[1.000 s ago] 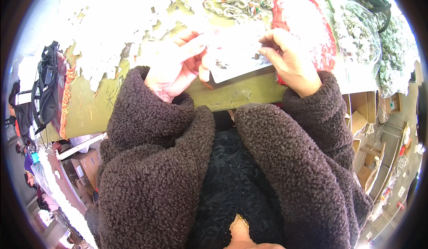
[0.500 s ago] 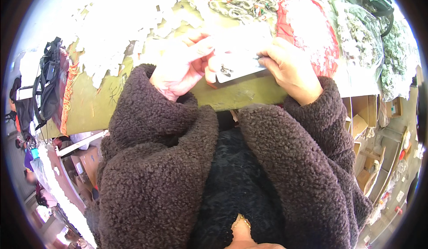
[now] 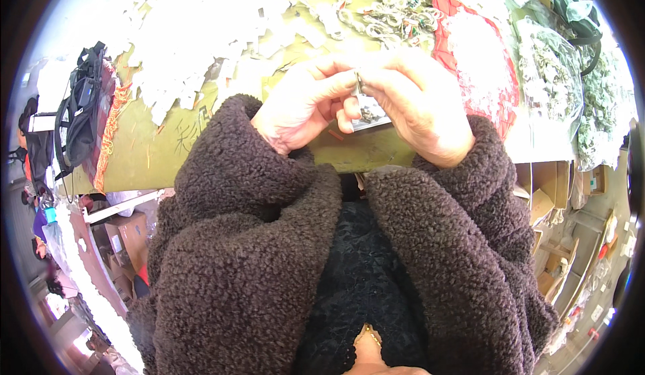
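My left hand [image 3: 306, 103] and my right hand [image 3: 423, 106] meet over the near part of the green table, their fingertips almost touching. Both are closed. Between them shows part of a small white card [image 3: 373, 121] with dark markings or small dark pieces on it; my hands cover the rest. The left fingers grip its left side. At the fingertips of both hands a thin, dark, shiny sliver [image 3: 359, 81] stands up, too small to name. My right thumb and forefinger pinch at it. Strong light washes out the area behind the hands.
Many white paper pieces [image 3: 181, 59] cover the table's left and far side. Bundled pale cords [image 3: 396, 9] lie beyond my hands. To the right are a red cloth [image 3: 449, 26] and clear bags of pale cords [image 3: 547, 59]. A black bag [image 3: 77, 120] sits at the left edge.
My right hand has moved left from the card's right edge to meet my left hand's fingertips. Much of the card is now hidden. The view has shifted slightly.
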`<move>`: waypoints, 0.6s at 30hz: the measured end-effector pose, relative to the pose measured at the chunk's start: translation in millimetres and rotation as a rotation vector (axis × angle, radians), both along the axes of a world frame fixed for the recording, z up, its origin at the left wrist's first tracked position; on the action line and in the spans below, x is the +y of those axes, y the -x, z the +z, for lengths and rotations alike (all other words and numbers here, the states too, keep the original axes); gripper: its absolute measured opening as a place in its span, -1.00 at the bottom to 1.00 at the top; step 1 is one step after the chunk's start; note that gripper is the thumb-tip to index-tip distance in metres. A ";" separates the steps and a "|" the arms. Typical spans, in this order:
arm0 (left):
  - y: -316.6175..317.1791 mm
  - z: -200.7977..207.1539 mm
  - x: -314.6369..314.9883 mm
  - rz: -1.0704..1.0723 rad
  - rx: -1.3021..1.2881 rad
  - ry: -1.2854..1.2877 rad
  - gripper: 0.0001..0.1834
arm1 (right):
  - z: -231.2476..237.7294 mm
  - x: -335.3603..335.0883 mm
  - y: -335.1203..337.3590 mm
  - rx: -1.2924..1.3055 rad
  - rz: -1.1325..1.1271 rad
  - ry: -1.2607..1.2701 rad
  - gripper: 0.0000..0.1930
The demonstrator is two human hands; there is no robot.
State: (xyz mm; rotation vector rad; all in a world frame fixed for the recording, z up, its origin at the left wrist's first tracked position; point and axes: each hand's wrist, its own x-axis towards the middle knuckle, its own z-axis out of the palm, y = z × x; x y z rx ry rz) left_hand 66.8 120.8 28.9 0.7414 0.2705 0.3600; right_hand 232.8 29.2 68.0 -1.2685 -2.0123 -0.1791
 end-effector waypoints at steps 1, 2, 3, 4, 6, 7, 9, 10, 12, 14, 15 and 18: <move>0.6 -0.6 0.2 -0.008 0.000 -0.001 -0.75 | -0.2 0.5 0.2 0.029 0.018 -0.004 -0.75; 0.9 -1.2 0.0 -0.014 0.003 -0.009 -0.76 | -0.2 -0.1 0.1 0.058 0.037 -0.009 -0.76; 1.1 -1.6 -0.2 -0.025 0.008 -0.004 -0.76 | 0.8 -1.9 -0.4 0.123 0.019 0.036 -0.78; 1.3 -1.8 -0.3 -0.036 0.014 -0.004 -0.77 | 2.9 -5.3 -1.8 0.187 -0.002 0.081 -0.80; 0.9 -2.1 -1.7 -0.036 0.033 -0.005 -0.75 | 6.6 -10.7 -2.5 0.301 -0.049 0.194 -0.83; 0.8 -2.1 -2.5 -0.025 0.047 -0.008 -0.73 | 7.1 -11.4 -1.9 0.352 -0.074 0.262 -0.84; 0.6 -1.9 -3.0 -0.010 0.069 -0.015 -0.71 | 6.7 -10.5 -0.2 0.399 -0.058 0.306 -0.87; 0.6 -1.8 -2.9 -0.006 0.078 -0.019 -0.70 | 5.5 -9.1 1.2 0.454 -0.053 0.337 -0.88; 1.4 -1.5 -2.2 -0.004 0.074 -0.011 -0.70 | 2.5 -6.8 4.0 0.568 -0.041 0.402 -0.89; 1.7 -0.9 -1.2 -0.004 0.053 0.010 -0.71 | 1.1 -7.0 5.4 0.543 -0.030 0.411 -0.90; 1.3 -0.7 -1.4 -0.011 0.030 0.009 -0.71 | 1.1 -7.7 5.9 0.533 -0.040 0.400 -0.90; 1.0 1.0 -1.4 -0.003 -0.010 0.012 -0.71 | 1.9 -11.0 9.7 0.767 -0.017 0.348 -0.90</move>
